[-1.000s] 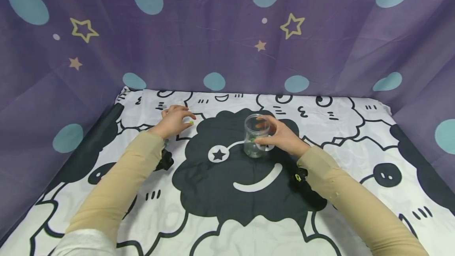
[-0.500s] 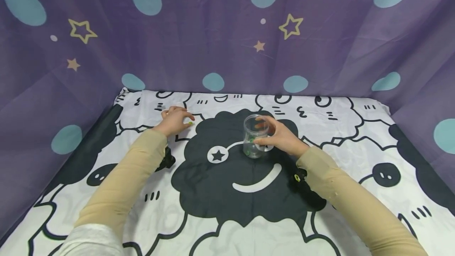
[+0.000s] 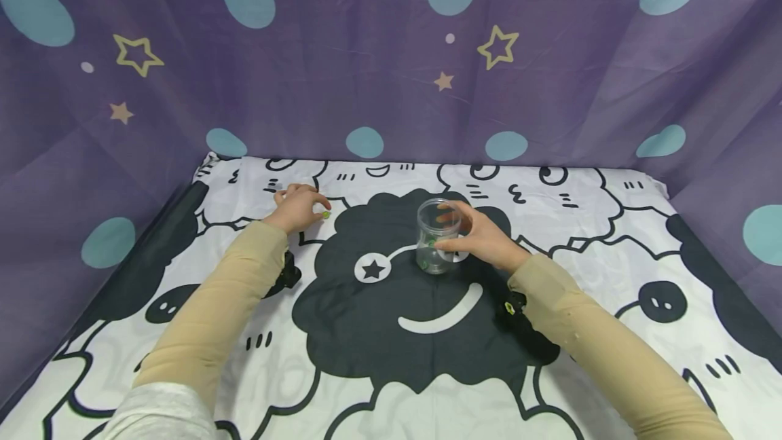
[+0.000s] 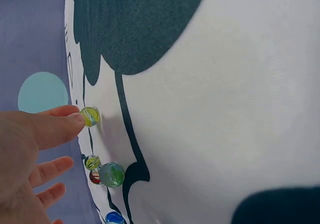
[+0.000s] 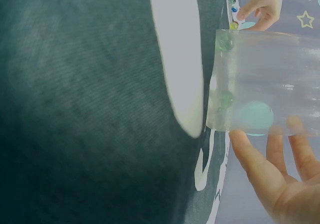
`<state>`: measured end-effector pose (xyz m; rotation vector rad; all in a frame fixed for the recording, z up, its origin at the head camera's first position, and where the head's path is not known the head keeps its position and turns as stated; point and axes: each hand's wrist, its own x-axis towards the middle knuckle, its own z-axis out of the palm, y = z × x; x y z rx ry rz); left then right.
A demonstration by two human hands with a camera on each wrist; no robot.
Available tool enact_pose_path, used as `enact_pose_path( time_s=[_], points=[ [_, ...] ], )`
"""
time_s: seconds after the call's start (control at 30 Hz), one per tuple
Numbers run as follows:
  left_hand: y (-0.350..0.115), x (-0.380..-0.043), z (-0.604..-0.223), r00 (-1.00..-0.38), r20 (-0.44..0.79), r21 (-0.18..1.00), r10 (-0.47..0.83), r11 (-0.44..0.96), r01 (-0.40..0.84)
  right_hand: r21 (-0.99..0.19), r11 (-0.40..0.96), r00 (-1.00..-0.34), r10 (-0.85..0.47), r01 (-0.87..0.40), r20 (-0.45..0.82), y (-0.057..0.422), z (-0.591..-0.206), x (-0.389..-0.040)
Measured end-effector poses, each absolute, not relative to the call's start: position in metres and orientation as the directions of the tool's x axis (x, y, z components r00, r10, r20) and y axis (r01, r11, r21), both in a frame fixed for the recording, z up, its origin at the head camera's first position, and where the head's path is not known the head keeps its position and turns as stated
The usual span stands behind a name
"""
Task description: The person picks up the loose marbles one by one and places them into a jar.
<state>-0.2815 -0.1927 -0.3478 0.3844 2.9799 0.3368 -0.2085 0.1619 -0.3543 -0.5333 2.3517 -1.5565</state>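
My left hand (image 3: pixel 297 209) is at the back left of the cloth, thumb and index finger pinching a small yellow-green glass marble (image 4: pixel 91 117). Below it in the left wrist view lie a smaller yellow marble (image 4: pixel 92 162), a large green marble (image 4: pixel 112 175) partly covering a red one (image 4: pixel 94 178), and a blue marble (image 4: pixel 114 217). With thumb and fingers apart around its side, my right hand (image 3: pixel 482 236) holds a clear plastic jar (image 3: pixel 431 223) upright and lidless. Inside its bottom, green marbles (image 5: pixel 226 101) show through the wall.
A black and white cartoon-sheep cloth (image 3: pixel 440 352) covers the table. Purple curtains (image 3: pixel 342 73) with stars and blue dots rise behind it and at both sides. Black wrist devices (image 3: pixel 286 276) sit under both forearms.
The left index finger has come down closer to the thumb at the yellow-green marble, and the left forearm has shifted slightly right. The right hand and jar keep their place; the head view drifts slightly.
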Motion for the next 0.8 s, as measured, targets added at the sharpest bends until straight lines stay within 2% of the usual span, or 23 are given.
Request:
enact_pose_path(
  time_s=[0.8],
  points=[
    [-0.1928, -0.2853, -0.3541, -0.965, -0.098, 0.254, 0.245, 0.943, 0.214, -0.925, 0.343, -0.895, -0.447, -0.162, -0.009, 0.1615, -0.3533, -0.2071]
  ],
)
